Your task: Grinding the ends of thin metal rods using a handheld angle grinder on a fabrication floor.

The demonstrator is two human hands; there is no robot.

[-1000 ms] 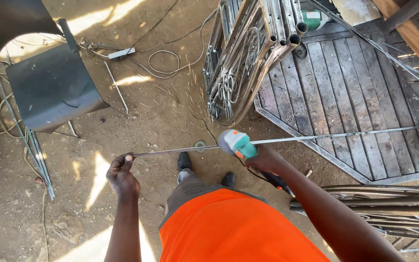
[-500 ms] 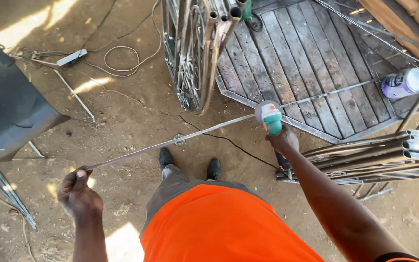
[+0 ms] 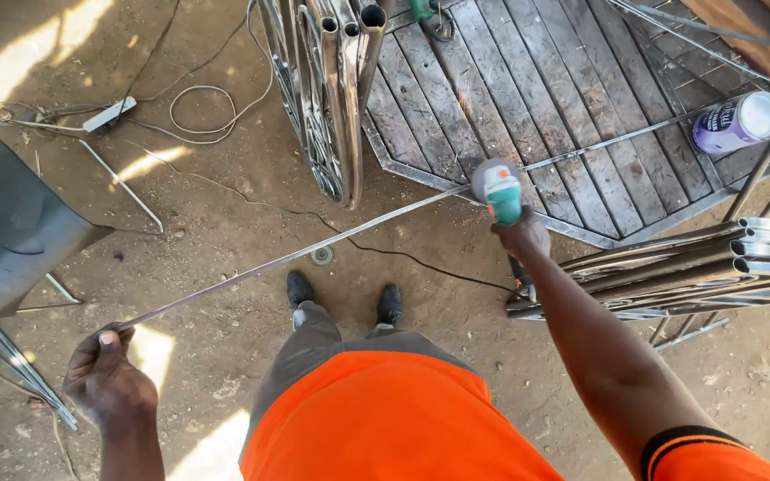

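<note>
**Ade:** Flat metal strip (image 3: pixel 314 248), long and thin, runs from the left hand (image 3: pixel 109 379) low in the frame up across the dirt toward the wooden pallet (image 3: pixel 528 80). That hand is clamped round the strip's near end, thumb on top.

**Bo:** And the right hand (image 3: pixel 524 236)?

**Ade:** Closed on the body of a teal angle grinder (image 3: pixel 497 189), its head touching the strip about midway along.

**Bo:** So the strip hangs unsupported between grip and tool. I think it could whip or chatter if the disc bites.

**Ade:** Likely. The grinder's black cable (image 3: pixel 376 249) trails on the ground right under the strip, just ahead of the shoes (image 3: pixel 345 294); it could be tripped over.

**Bo:** Farther out?

**Ade:** A stack of metal tubes (image 3: pixel 670 267) sits near the right elbow, and a purple can (image 3: pixel 738 123) lies on the pallet beside the strip's far end. A swinging strip could knock it.
</note>
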